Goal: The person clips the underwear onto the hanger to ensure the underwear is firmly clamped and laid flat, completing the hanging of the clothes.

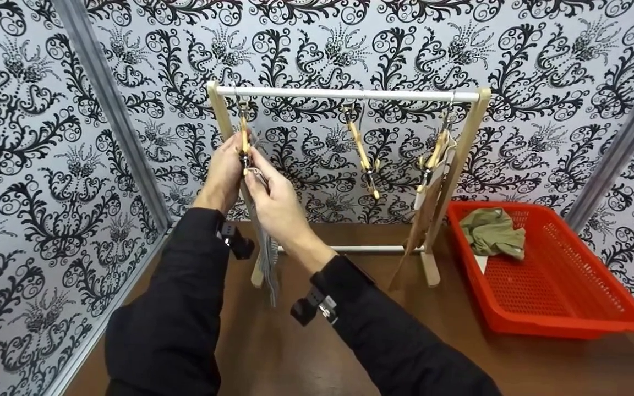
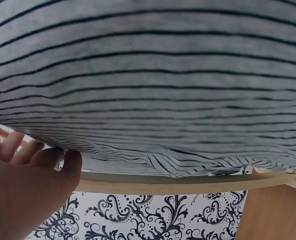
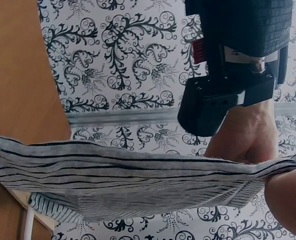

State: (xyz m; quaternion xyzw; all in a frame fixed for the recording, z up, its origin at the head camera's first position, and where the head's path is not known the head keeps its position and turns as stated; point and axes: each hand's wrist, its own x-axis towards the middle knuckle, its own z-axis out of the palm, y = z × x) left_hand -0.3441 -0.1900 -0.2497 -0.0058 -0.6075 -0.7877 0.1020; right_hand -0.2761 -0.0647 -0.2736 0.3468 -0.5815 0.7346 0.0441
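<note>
A grey cloth with dark stripes (image 1: 268,258) hangs below a wooden clip hanger (image 1: 244,135) at the left end of the rack. The left hand (image 1: 223,173) is at the hanger's near end, its curled fingers gripping the cloth's upper edge in the left wrist view. Close beside it, the right hand (image 1: 278,203) pinches the cloth near the hanger's front clip. In the right wrist view, the striped cloth (image 3: 138,175) stretches sideways from the right thumb (image 3: 288,197), with the left hand (image 3: 248,130) behind it. Fingertips are partly hidden around the clip.
The rack's white rail (image 1: 306,93) also carries a bare hanger (image 1: 361,146) in the middle and a hanger (image 1: 437,151) with brown cloth (image 1: 424,214) at right. A red basket (image 1: 570,319) holding a green cloth (image 1: 493,234) stands on the brown table (image 1: 295,352). Patterned walls enclose the back and sides.
</note>
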